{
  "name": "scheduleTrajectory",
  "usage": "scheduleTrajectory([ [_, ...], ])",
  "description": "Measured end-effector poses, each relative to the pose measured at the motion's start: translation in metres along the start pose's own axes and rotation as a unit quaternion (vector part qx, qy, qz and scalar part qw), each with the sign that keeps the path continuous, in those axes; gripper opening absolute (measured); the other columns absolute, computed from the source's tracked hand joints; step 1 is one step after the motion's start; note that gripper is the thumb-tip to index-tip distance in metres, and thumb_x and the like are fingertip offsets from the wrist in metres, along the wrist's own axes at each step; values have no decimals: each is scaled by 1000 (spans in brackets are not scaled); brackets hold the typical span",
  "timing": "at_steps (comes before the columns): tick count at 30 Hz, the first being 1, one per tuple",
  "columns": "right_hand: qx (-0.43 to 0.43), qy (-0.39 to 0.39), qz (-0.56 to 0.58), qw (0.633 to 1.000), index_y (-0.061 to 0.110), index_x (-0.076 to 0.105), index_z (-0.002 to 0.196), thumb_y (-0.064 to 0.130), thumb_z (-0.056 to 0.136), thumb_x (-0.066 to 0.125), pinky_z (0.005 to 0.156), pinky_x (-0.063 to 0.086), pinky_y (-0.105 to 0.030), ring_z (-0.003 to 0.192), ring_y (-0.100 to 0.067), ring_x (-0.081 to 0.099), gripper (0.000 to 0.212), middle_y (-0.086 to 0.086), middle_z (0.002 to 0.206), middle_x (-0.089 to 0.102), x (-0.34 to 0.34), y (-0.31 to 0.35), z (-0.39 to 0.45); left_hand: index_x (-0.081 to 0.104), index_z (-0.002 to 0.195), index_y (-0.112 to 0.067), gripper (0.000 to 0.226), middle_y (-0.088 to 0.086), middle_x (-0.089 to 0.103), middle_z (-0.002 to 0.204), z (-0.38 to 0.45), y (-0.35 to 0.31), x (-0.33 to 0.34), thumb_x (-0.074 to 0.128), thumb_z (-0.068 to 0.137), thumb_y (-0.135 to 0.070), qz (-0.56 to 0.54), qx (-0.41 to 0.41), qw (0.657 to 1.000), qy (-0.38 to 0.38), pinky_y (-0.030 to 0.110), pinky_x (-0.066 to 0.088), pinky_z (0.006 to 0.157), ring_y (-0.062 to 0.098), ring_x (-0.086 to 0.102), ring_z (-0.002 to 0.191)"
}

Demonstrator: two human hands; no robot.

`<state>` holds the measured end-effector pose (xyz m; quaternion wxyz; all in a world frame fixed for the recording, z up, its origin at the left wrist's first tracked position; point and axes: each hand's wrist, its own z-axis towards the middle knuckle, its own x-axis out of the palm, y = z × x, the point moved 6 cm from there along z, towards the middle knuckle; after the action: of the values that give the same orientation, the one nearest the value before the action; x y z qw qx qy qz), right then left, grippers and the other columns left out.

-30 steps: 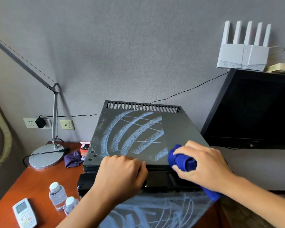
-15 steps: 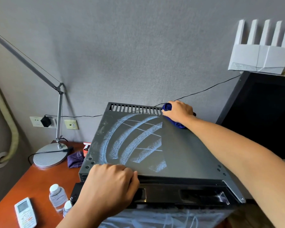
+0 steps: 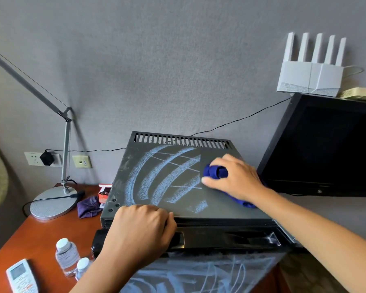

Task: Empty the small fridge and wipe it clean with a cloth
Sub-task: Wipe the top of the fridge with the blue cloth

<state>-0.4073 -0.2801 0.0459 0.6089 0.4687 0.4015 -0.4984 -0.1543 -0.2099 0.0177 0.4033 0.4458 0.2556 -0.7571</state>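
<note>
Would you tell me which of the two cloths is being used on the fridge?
The blue cloth, gripped by the right hand on the fridge top. The purple cloth lies untouched on the desk.

A silver desk lamp (image 3: 53, 199) stands at the back of the orange desk (image 3: 36, 233), its arm slanting up to the left, with a crumpled purple cloth (image 3: 88, 207) just beside its base. Two water bottles (image 3: 67, 258) and a white remote (image 3: 22, 277) sit near the desk's front edge. A white router (image 3: 311, 79) rests on the black TV (image 3: 325, 149) at the right.
</note>
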Motion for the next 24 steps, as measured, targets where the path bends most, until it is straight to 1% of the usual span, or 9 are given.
scheduleTrajectory([
  [2,-19,-15,-4,1000,43,58,101,90,67,54,73,44,-31,86,-6,56,58,16,93,54,-8,15,-47,30,51,-18,47,1,41,42,0,0,1,50,87,-40,-4,-2,1000,-2,25,4,48,27,43,35],
  [5,-68,-83,-11,994,39,64,91,84,68,61,62,48,-29,75,-3,58,50,14,85,58,-13,34,-90,31,50,-18,47,1,43,42,0,0,2,50,87,-40,-6,-3,1000,-5,25,9,46,28,45,35],
  [7,-93,-133,-11,987,37,66,85,76,71,66,55,48,-27,68,-4,59,41,12,80,59,-12,40,-94,31,50,-18,47,2,44,42,0,0,3,51,87,-41,-6,-2,1000,-5,25,12,45,28,46,35],
  [9,-97,-152,-18,983,36,66,84,73,73,65,53,48,-27,66,-5,59,39,11,78,57,-8,42,-81,32,50,-18,47,2,44,43,0,0,4,51,86,-41,-7,-2,1000,-10,25,14,45,29,47,36],
  [12,-64,-123,-43,989,36,62,89,78,74,58,58,49,-29,69,-11,59,44,9,82,55,2,34,-34,36,49,-17,46,3,46,44,0,1,6,51,86,-41,-6,-6,1000,-11,27,17,45,30,49,38],
  [15,-8,-58,-50,997,38,60,101,79,79,53,73,48,-31,84,-19,61,47,12,92,56,16,13,41,35,51,-19,45,2,45,45,1,0,6,51,86,-40,-8,-5,1000,-9,26,19,44,28,49,37],
  [19,43,-42,-41,997,32,62,120,72,84,57,80,48,-34,106,-31,62,54,-4,118,62,35,-20,146,33,52,-21,44,2,44,46,1,0,4,54,86,-40,-10,-1,1000,-12,27,18,43,25,47,37],
  [22,57,-7,-38,998,25,54,136,68,88,57,87,49,-39,114,-37,58,65,-12,131,56,47,-31,198,29,55,-22,43,2,45,47,2,-1,2,55,86,-39,-9,2,1000,-14,27,18,43,25,47,39],
  [24,67,-7,-30,997,25,52,138,67,89,58,85,49,-38,115,-38,58,65,-13,133,54,50,-34,214,29,56,-22,43,2,45,47,2,-1,1,55,86,-39,-10,1,1000,-15,27,19,43,25,47,39],
])
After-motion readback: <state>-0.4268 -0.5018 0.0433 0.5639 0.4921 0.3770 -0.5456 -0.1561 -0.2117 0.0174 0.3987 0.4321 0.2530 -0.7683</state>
